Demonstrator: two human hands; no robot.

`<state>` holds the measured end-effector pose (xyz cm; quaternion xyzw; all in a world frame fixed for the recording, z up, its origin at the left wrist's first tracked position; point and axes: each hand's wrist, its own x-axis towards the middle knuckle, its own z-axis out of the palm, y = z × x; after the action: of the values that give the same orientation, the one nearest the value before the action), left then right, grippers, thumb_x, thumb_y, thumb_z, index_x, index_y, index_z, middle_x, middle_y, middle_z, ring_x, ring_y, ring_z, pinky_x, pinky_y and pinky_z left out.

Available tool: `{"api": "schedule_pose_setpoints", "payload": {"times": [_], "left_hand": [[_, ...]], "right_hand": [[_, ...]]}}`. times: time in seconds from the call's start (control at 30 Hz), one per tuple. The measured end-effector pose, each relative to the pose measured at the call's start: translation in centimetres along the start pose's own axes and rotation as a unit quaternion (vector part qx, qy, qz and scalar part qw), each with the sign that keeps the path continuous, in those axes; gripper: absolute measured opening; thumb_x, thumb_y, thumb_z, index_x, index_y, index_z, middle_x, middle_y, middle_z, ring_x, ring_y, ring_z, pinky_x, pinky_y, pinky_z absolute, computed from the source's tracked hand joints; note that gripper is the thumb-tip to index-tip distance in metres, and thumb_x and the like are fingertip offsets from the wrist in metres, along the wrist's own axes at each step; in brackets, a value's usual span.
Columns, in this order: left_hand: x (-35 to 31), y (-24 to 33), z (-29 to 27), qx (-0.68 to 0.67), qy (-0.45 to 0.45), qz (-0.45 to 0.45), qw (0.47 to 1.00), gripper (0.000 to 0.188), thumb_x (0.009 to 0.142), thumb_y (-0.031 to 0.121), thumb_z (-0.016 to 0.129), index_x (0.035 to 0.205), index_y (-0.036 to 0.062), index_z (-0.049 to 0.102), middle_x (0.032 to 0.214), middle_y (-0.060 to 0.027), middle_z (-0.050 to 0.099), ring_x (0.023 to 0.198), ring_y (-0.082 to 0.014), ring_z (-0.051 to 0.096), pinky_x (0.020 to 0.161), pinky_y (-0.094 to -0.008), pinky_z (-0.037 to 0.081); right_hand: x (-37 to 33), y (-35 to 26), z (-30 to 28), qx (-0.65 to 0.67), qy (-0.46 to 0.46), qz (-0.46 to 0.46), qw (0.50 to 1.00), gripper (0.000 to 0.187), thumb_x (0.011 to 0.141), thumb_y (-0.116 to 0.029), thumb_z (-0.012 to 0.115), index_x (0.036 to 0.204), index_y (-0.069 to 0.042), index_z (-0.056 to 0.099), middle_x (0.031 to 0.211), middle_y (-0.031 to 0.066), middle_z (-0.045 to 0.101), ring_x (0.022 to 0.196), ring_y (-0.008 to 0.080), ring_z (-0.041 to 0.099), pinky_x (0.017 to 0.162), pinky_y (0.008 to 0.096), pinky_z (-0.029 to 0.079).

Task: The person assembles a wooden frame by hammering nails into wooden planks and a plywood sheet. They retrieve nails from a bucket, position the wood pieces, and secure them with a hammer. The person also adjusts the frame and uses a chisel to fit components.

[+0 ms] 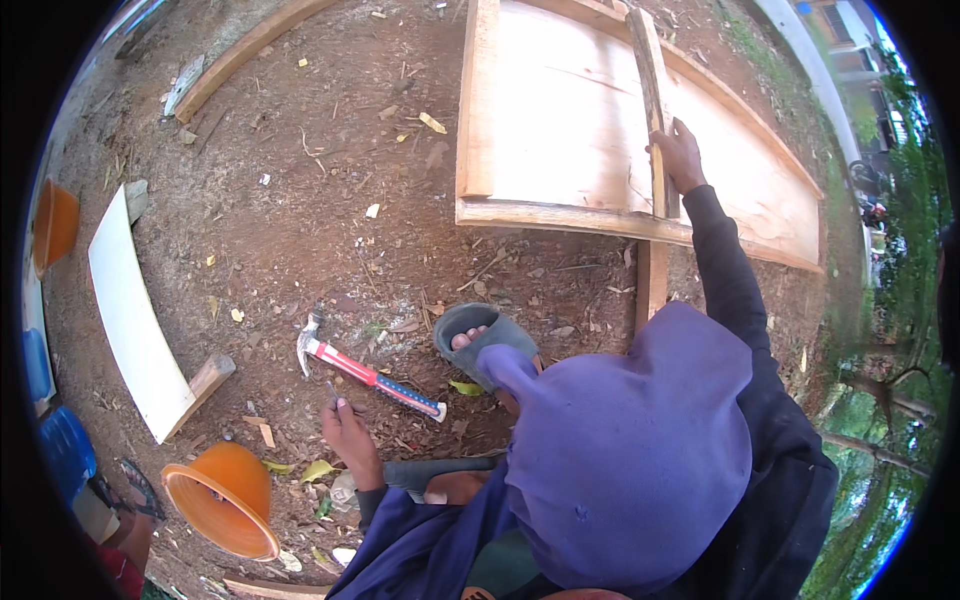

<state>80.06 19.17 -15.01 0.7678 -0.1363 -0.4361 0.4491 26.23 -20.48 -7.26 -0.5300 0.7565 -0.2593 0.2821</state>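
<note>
My right hand [682, 158] is stretched out to the far right, its fingers closed on the near part of a wooden batten [650, 75]. The batten lies across a pale plywood panel [570, 110] edged with a wooden frame [560, 214]. Low over the dirt, my left hand [348, 438] pinches a small, thin, dark thing at its fingertips, too small to name. Just beyond that hand, a claw hammer [345, 364] with a red, white and blue handle lies on the ground.
A white board [130, 315] rests at the left, beside a short wood block [212, 375]. An orange bucket [222, 495] lies tipped near my left hand; another orange bucket [55, 228] is farther left. A beam [245, 55] lies at the far left. Another person's foot [140, 490] shows at lower left.
</note>
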Motion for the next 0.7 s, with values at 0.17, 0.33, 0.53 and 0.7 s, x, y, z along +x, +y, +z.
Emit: {"api": "schedule_pose_setpoints", "payload": {"times": [0.17,0.33,0.53,0.7], "left_hand": [[0.3,0.6,0.4,0.000,-0.015,0.007,1.000,0.015,0.105,0.014,0.046,0.100,0.0021,0.053,0.074,-0.0035,0.058,0.051,-0.0026,0.041,0.047,-0.0201,0.031],[0.3,1.1,0.8,-0.018,-0.004,-0.004,1.000,0.014,0.104,0.014,0.046,0.102,0.0017,0.053,0.075,-0.0041,0.058,0.051,-0.0025,0.041,0.047,-0.0196,0.032],[0.6,0.9,1.1,-0.026,-0.006,-0.011,1.000,0.014,0.104,0.013,0.046,0.104,0.0014,0.053,0.076,-0.0035,0.058,0.053,-0.0022,0.041,0.047,-0.0193,0.032],[0.8,0.8,1.1,-0.033,-0.021,-0.007,0.999,0.014,0.104,0.013,0.047,0.104,0.0012,0.054,0.077,-0.0032,0.058,0.053,-0.0020,0.041,0.047,-0.0189,0.031]], "right_hand": [[-0.7,-0.7,-0.2,0.073,-0.023,0.031,0.997,0.066,0.087,-0.012,0.064,0.139,0.016,0.033,0.100,0.0179,0.064,0.083,0.0224,0.069,0.062,0.0315,0.057],[-1.6,-1.8,-0.1,0.104,-0.015,0.044,0.993,0.062,0.087,-0.012,0.064,0.135,0.016,0.035,0.103,0.0190,0.062,0.084,0.0230,0.069,0.063,0.0327,0.057],[-1.0,-1.3,-1.0,0.133,-0.067,0.064,0.987,0.085,0.088,-0.010,0.064,0.152,0.012,0.012,0.109,0.0195,0.061,0.090,0.0263,0.069,0.066,0.0337,0.059],[-1.8,-1.8,-0.6,0.175,-0.045,0.073,0.981,0.083,0.091,-0.010,0.061,0.154,0.009,0.011,0.110,0.0201,0.062,0.092,0.0285,0.069,0.068,0.0367,0.059]]}}
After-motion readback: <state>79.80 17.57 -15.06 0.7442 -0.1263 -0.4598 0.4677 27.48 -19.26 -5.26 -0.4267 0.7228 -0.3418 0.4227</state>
